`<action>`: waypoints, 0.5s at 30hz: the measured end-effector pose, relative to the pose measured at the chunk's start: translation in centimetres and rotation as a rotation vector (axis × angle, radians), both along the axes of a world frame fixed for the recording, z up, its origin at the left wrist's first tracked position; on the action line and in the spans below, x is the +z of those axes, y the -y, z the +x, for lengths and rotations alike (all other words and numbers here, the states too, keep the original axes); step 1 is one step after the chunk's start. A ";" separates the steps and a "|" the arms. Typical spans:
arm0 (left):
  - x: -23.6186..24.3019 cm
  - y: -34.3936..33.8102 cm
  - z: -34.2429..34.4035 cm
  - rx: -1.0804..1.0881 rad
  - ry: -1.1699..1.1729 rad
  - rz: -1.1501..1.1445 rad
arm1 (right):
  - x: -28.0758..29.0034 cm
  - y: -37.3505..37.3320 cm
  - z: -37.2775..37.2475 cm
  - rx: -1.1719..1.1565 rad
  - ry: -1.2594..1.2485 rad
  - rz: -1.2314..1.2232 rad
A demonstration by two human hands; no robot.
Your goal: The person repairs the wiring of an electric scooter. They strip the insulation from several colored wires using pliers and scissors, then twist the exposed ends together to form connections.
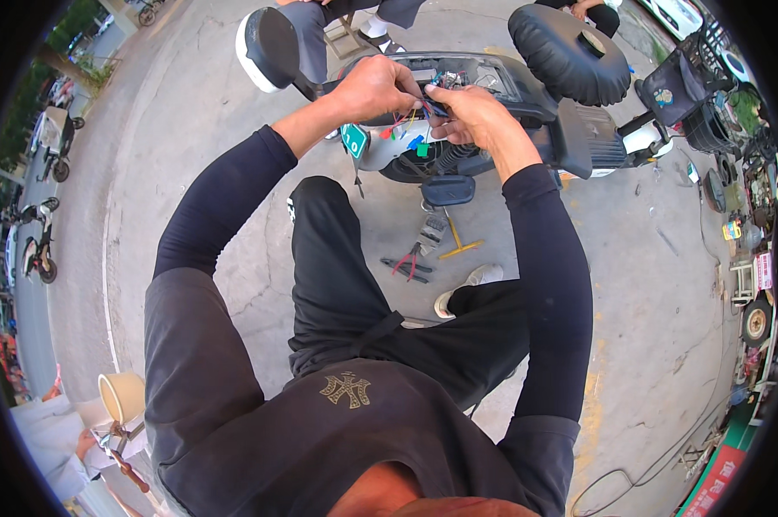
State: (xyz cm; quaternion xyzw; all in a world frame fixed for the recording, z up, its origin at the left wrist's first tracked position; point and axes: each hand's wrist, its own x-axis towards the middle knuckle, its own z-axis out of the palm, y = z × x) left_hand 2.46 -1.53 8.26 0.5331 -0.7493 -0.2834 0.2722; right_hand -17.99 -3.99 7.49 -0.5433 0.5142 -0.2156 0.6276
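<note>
A bundle of thin coloured wires point(413, 121) comes out of an opened electric scooter point(527, 76) in front of me. My left hand point(377, 90) pinches wires between thumb and fingers. Close beside it on the right, my right hand point(471, 114) has its fingers curled round the same bundle. Exactly which strands each hand grips is hidden by the fingers. Below the hands dangle a blue connector point(415, 142) and a green connector point(422, 151). A red connector point(386, 133) hangs nearer my left hand. The scooter's open compartment point(492, 79) shows more wiring behind my right hand.
Pliers with red handles point(412, 261), a grey glove point(432, 233) and a yellow T-handle wrench point(461, 250) lie on the concrete. The scooter's black seat point(570, 53) stands at upper right. Another person's legs point(389, 12) are beyond the scooter. A cable point(634, 482) crosses the ground at right.
</note>
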 end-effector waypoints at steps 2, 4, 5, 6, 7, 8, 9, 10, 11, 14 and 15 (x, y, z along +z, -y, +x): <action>0.2 0.0 -0.4 -0.005 0.051 -0.059 | -0.3 0.5 -0.5 -0.007 0.021 0.025; -0.1 0.0 -0.4 -0.027 0.090 -0.167 | -0.3 0.7 -0.3 -0.021 0.041 0.028; -0.2 0.0 -0.4 -0.039 0.109 -0.222 | -0.2 0.8 -0.2 -0.034 0.044 0.020; -0.2 -0.1 -0.5 -0.038 0.125 -0.254 | -0.4 0.7 -0.1 -0.048 0.048 0.017; -0.2 -0.2 -0.5 -0.037 0.140 -0.285 | -0.4 0.7 -0.1 -0.045 0.057 0.034; -0.2 -0.3 -0.6 -0.037 0.156 -0.317 | -0.4 0.6 -0.1 -0.043 0.066 0.050; -0.3 -0.2 -0.6 -0.030 0.143 -0.326 | -0.3 0.6 -0.1 -0.038 0.077 0.065; -0.4 -0.3 -0.5 -0.031 0.150 -0.332 | -0.3 0.5 -0.1 -0.034 0.088 0.068; -0.5 -0.3 -0.4 -0.033 0.158 -0.337 | -0.3 0.3 -0.1 -0.029 0.099 0.070; -0.6 0.0 -0.3 -0.036 0.163 -0.349 | -0.8 0.9 -0.4 -0.001 0.144 0.065; -0.7 -0.3 -0.5 -0.035 0.161 -0.344 | -0.9 0.7 -0.4 0.013 0.160 0.068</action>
